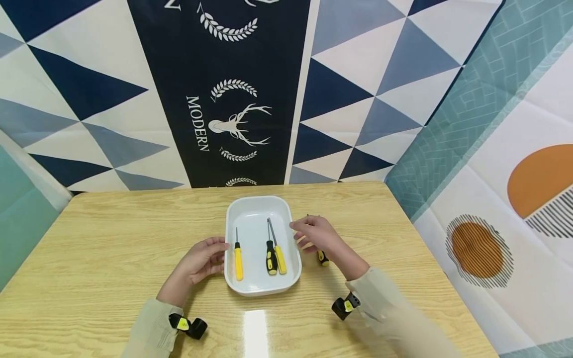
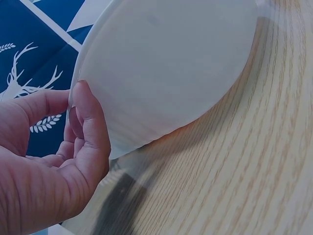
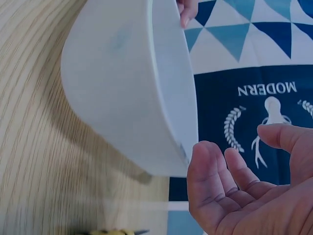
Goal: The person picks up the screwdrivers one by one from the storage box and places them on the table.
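Note:
A white rectangular tray (image 1: 264,290) with rounded corners stands on the table. My left hand (image 1: 207,258) pinches its left rim, fingers against the outer wall in the left wrist view. On the opposite side my right hand (image 1: 315,233) holds nothing, its fingertips (image 3: 203,156) right at the rim and its thumb spread apart. Inside the tray, a yellow screwdriver (image 1: 238,263) lies at the left. A black-and-yellow screwdriver (image 1: 271,258) and another yellow-handled screwdriver (image 1: 280,259) lie side by side at the right.
Partly hidden under my right hand and forearm, a black-and-yellow handle (image 1: 323,258) lies on the wooden table (image 1: 112,258), right of the tray. A patterned cloth (image 1: 241,99) hangs behind the table's far edge, with another hanging (image 1: 506,223) on the right.

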